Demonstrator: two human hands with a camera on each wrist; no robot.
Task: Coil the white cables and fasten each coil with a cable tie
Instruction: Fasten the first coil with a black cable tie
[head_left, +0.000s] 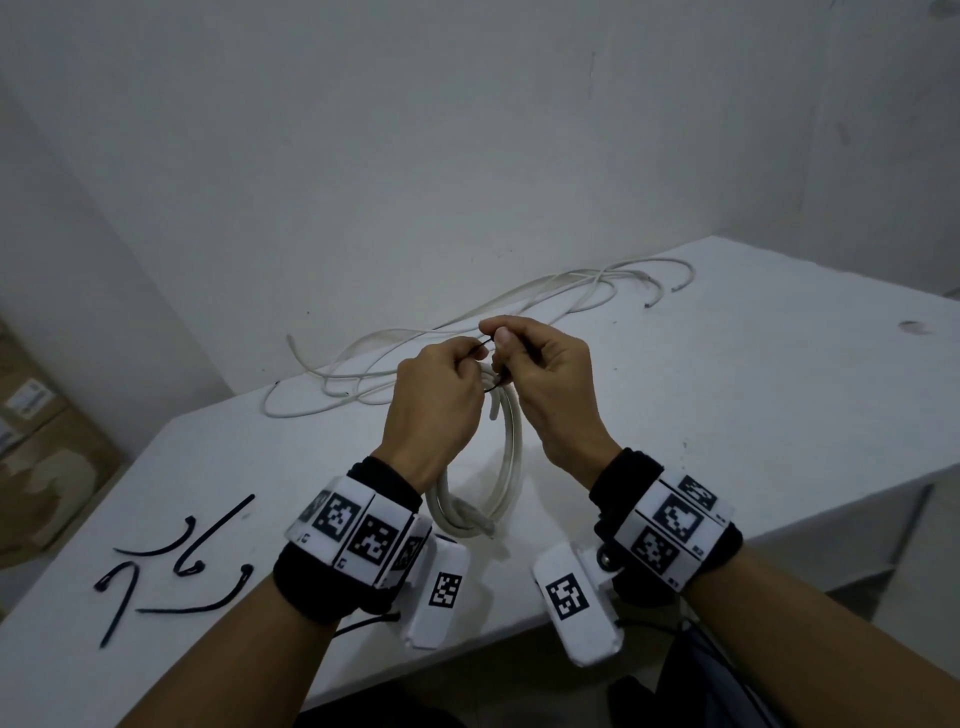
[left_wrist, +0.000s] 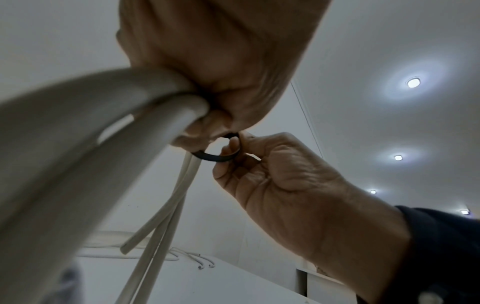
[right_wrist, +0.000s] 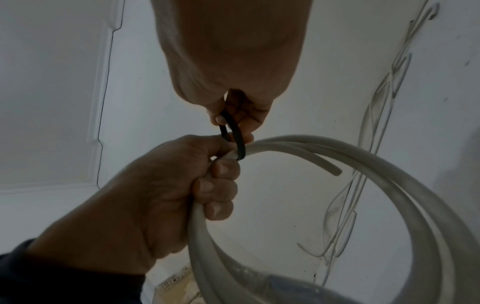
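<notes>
A coil of white cable (head_left: 508, 457) hangs upright above the table, its top gripped in my left hand (head_left: 470, 364). A black cable tie (head_left: 485, 343) loops round the strands at the top of the coil. My right hand (head_left: 501, 340) pinches the tie between thumb and fingers, right against the left hand. In the right wrist view the tie (right_wrist: 237, 137) wraps the coil (right_wrist: 337, 162) just above the curled fingers of the left hand (right_wrist: 221, 185). In the left wrist view the right hand (left_wrist: 233, 150) hooks the tie's loop (left_wrist: 215, 158) beside the coil (left_wrist: 78, 144).
Several loose white cables (head_left: 467, 319) lie tangled across the far part of the white table (head_left: 727, 389). Several spare black cable ties (head_left: 176, 561) lie at the near left. Cardboard boxes (head_left: 41, 441) stand on the floor to the left, and walls close in behind.
</notes>
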